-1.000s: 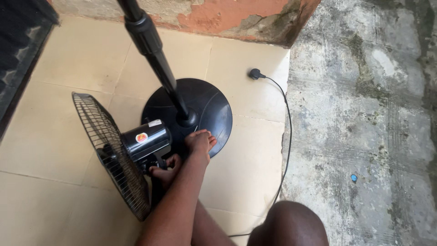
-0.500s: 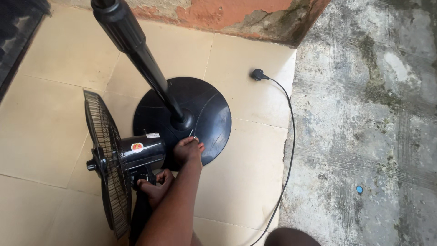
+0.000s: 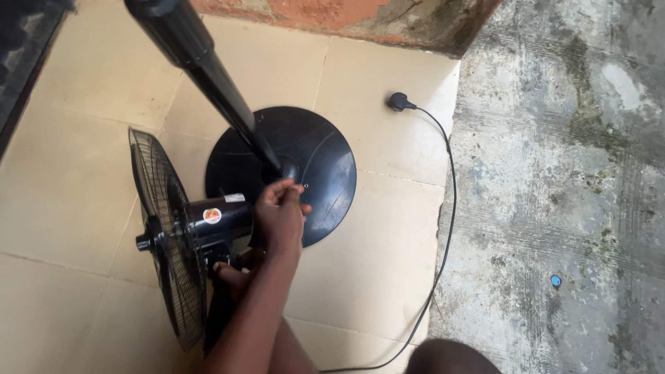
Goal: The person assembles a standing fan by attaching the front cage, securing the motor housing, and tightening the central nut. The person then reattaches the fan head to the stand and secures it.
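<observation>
Black fan motor housing [image 3: 218, 218], perhaps level, behind upright wire grille [image 3: 166, 239].

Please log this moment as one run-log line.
right hand: on rear of fan head | left hand: under it | pole: upright on round base | plug: on tiles

Person, own body: right hand [image 3: 280, 218] and left hand [image 3: 235, 273], both bare; forearms unsleeved; no gloves, rings or watch.

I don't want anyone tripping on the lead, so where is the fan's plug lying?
In the head view the black plug lies on the cream tiled floor, upper right of the round fan base, beside the concrete edge.
</observation>
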